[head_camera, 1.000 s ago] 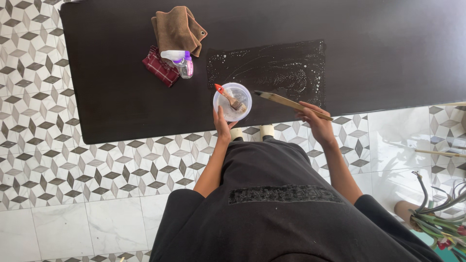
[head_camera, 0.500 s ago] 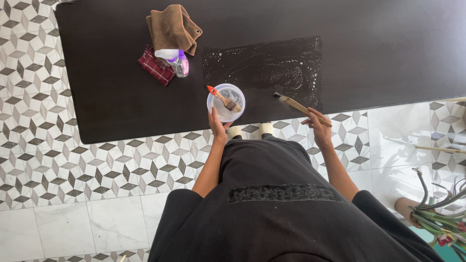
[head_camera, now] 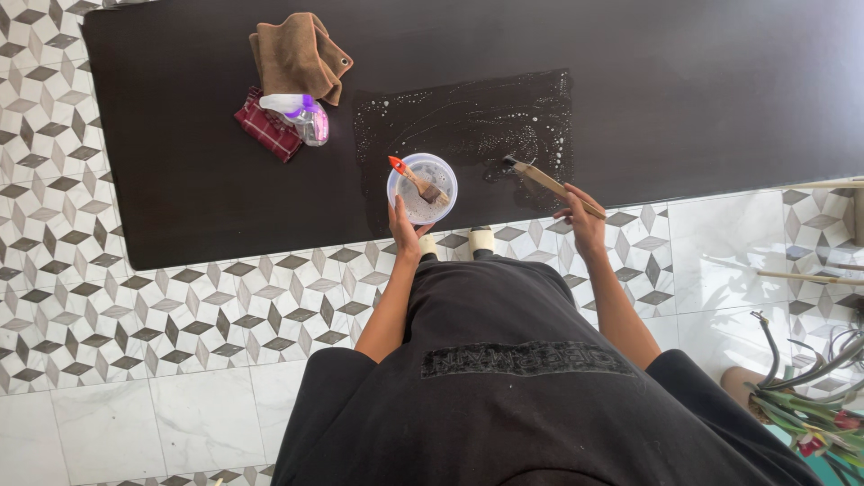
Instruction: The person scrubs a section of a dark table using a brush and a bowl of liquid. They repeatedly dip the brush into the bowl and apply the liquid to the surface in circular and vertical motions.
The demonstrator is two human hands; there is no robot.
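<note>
The right hand [head_camera: 586, 225] is gripping the wooden handle of a long flat brush [head_camera: 551, 184], fingers clamped around its near end, while the bristle end is resting on the wet, soapy patch [head_camera: 468, 121] of the dark table [head_camera: 720, 81], just to the right of the clear plastic tub [head_camera: 422, 187]. The left hand [head_camera: 402, 229] is steadying that tub from its near side — thumb and fingers closed on the rim and wall.

To work the patch well, I would judge the brush is best kept low and flat, with long overlapping strokes staying inside the wet area, and the tub held firm so that it is not sliding on the slick surface.

The tub is sitting at the near edge of the wet patch and appears to be holding a shallow pale, foamy liquid. A smaller brush with an orange-tipped handle [head_camera: 415, 178] is lying in it, bristles down, handle leaning over the far-left rim. Beyond the tub, to its far left, a spray bottle [head_camera: 300, 112] is lying on its side — its contents look clear — touching a brown cloth [head_camera: 297, 54] and a red checked cloth [head_camera: 263, 130].
</note>
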